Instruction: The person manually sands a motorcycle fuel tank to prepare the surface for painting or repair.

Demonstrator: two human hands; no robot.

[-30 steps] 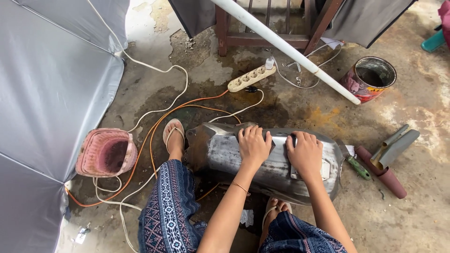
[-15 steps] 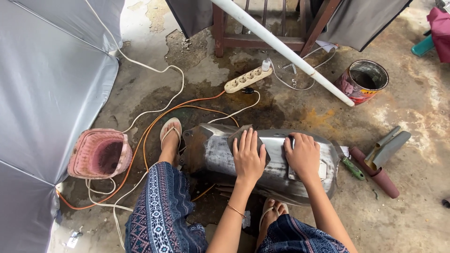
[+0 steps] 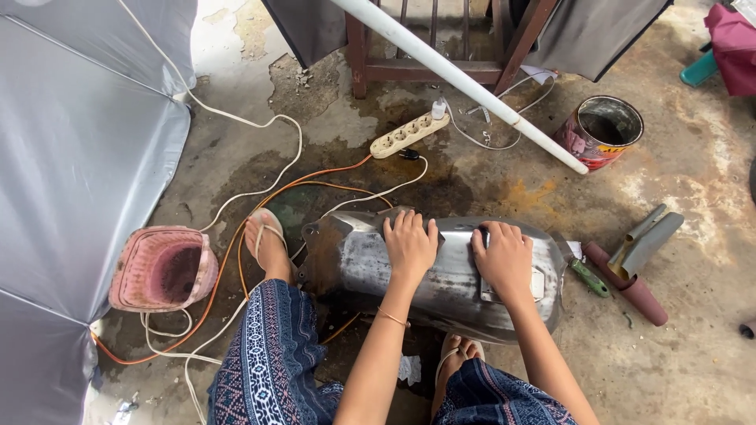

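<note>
The underside of the bare metal tank (image 3: pixel 441 267) is hidden, and a dark sheet under the left hand (image 3: pixel 409 240) is mostly covered. That hand's fingers lie flat and slightly spread toward 12 o'clock. The right hand (image 3: pixel 504 256) presses a small pad, fingers together. The tank lies on the concrete floor (image 3: pixel 693 346), between the person's feet.

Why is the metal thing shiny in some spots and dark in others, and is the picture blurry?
In the head view, soft daylight puts a pale sheen on the bare metal tank beside the left hand and right hand; its lower edge falls in shadow. Nothing looks blurred. The white pipe is brightest, with no hard shadows on the wet concrete floor.
</note>
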